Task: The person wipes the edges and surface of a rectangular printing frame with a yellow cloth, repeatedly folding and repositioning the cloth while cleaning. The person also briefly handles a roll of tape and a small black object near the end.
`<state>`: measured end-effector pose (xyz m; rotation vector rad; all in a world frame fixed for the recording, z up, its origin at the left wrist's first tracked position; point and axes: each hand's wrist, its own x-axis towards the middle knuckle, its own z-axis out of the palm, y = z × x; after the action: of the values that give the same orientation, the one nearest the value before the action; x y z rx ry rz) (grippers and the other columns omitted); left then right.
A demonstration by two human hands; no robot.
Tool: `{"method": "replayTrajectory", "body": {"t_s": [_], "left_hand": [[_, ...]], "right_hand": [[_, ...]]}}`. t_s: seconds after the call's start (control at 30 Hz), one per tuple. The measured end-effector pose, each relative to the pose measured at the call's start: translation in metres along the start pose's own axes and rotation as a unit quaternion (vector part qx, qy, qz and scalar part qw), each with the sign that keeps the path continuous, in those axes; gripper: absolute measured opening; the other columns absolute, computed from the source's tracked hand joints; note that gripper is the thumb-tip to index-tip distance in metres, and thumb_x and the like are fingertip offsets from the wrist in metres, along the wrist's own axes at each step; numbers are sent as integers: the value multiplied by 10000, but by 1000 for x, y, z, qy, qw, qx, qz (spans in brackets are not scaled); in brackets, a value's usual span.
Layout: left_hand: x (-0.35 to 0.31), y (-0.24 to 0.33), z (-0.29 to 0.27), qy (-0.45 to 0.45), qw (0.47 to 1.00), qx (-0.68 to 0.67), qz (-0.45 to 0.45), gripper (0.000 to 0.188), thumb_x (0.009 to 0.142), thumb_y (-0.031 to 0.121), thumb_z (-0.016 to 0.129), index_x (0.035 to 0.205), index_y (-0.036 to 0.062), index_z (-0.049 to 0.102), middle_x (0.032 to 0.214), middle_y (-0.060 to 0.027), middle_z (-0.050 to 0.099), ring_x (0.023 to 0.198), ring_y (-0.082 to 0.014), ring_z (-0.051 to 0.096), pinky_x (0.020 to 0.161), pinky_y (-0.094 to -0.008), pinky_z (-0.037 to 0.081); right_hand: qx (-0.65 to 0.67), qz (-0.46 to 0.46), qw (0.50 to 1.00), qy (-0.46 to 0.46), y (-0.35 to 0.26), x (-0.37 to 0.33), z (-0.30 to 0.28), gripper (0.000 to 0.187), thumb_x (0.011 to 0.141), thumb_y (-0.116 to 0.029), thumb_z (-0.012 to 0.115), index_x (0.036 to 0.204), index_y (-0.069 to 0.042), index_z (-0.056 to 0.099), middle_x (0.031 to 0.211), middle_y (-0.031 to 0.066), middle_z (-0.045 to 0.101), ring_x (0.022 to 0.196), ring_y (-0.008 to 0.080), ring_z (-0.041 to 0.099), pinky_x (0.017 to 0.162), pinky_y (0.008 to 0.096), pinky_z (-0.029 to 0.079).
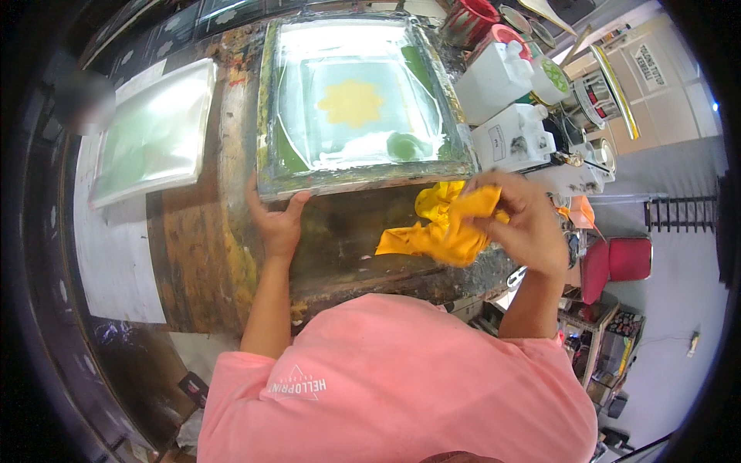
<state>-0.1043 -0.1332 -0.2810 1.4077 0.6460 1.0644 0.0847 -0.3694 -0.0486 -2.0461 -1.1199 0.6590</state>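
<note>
Along the near edge of a screen-printing frame (370, 181) with a yellow scalloped motif (351, 103), the left hand (278, 225) touches the near left corner, thumb and index finger spread apart; how its other fingers lie cannot be told. Off the frame's near right corner, the right hand (525, 224), slightly blurred, pinches a crumpled yellow-orange cloth (455, 241) between thumb and fingers, the cloth showing over the stained tabletop (197, 262). Beyond that corner stand white plastic jugs (494, 83); to the left lies a pale green mesh screen (154, 127), partly over white paper (116, 266)
</note>
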Motion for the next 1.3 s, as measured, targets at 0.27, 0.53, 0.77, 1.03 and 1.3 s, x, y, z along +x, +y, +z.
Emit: {"method": "replayTrajectory", "body": {"t_s": [0.27,0.53,0.77,1.03,1.3], "left_hand": [[13,24,10,14,998,56,33,816,804,169,841,1424,-14,343,1300,-119,495,1191,-223,506,1036,-354,406],[22,32,10,25,997,56,50,776,814,160,811,1419,-18,359,1335,-136,481,1224,-237,490,1067,-372,377],[18,30,7,31,994,84,61,813,809,252,816,1415,-29,352,1310,-141,494,1167,-238,538,1003,-369,456],[17,33,11,34,989,131,67,858,823,546,753,1353,-36,412,1224,-124,535,1111,-219,545,980,-364,438],[16,24,4,34,992,108,60,902,779,439,832,1393,-36,373,1275,-130,514,1149,-229,542,987,-361,447]], "right_hand": [[595,230,769,43,102,-1,128,190,920,-24,622,1105,-9,577,1085,84,629,992,166,633,871,312,519],[721,209,615,240,133,84,142,223,1017,-135,500,1217,-50,549,1186,71,619,1085,189,598,928,373,524],[749,147,620,182,136,65,140,318,1002,-157,548,1303,-60,514,1272,75,599,1159,222,593,1025,399,508],[742,168,627,167,147,80,143,328,1000,-216,564,1291,-72,517,1263,74,598,1142,216,591,992,418,505],[724,217,629,180,138,89,135,338,990,-241,585,1282,-83,521,1236,60,606,1094,202,603,961,394,520]]}}
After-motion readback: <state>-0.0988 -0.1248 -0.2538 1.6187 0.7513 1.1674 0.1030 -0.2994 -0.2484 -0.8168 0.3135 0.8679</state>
